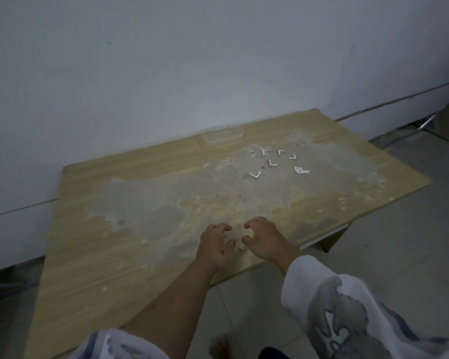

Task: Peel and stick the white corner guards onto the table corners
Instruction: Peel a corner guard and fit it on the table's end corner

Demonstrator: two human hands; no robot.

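Head view shows six small white L-shaped corner guards (272, 163) lying loose in a cluster on the far right part of the light wood-grain table top (94, 268), on a wide grey, worn patch of its surface. One guard nearest the right of the group (301, 170) looks thicker or doubled, though it is too small to tell why. Just behind the cluster, against the pale wall (166, 73), sits a shallow clear plastic tray (223, 136).

As far as can be seen, the task has hardly begun: no table corner in view carries a guard, and all visible guards lie flat, well apart from the hands.

Both hands hover close together over the near edge of the table. The left hand (215, 244) and the right hand (263, 239) have loosely curled fingers facing each other; whether anything small is pinched between them cannot be told.

A white sleeve with a grey printed pattern (342, 314) covers the right forearm. No legible writing or brand shows anywhere.
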